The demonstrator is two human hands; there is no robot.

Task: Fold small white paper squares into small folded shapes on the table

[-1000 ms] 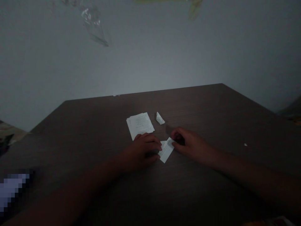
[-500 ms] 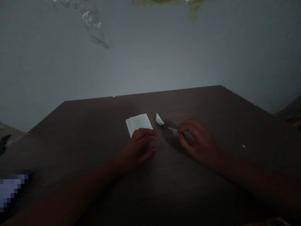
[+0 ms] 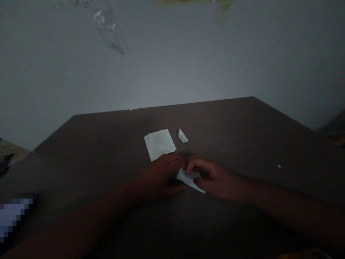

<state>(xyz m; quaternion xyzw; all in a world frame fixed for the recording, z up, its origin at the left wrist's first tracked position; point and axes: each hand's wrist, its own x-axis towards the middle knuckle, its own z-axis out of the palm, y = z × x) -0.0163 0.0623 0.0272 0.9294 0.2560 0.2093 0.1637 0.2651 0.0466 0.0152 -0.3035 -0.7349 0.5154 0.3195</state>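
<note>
Between my two hands is a small piece of printed paper (image 3: 184,175), tilted, with its lower right end sticking out. My right hand (image 3: 218,180) grips it, the index finger bent over its top and the thumb against its lower side. My left hand (image 3: 164,176) curls round the paper's left end, fingers at the upper corner and thumb near the lower edge; part of this contact is hidden. Just beyond the left fingers lies a stack of printed paper sheets (image 3: 161,142). A small folded paper piece (image 3: 183,136) rests to the right of the stack.
The dark wooden table (image 3: 223,122) meets a pale wall (image 3: 188,64) at its back edge. A tiny white scrap (image 3: 279,166) lies on the right. At the left edge is a pixelated bright patch (image 3: 13,216). Clear plastic (image 3: 107,28) hangs on the wall.
My right hand has moved left and nearer to me with the piece of paper. My left hand has drawn back slightly from the stack, closing in around the paper's left end.
</note>
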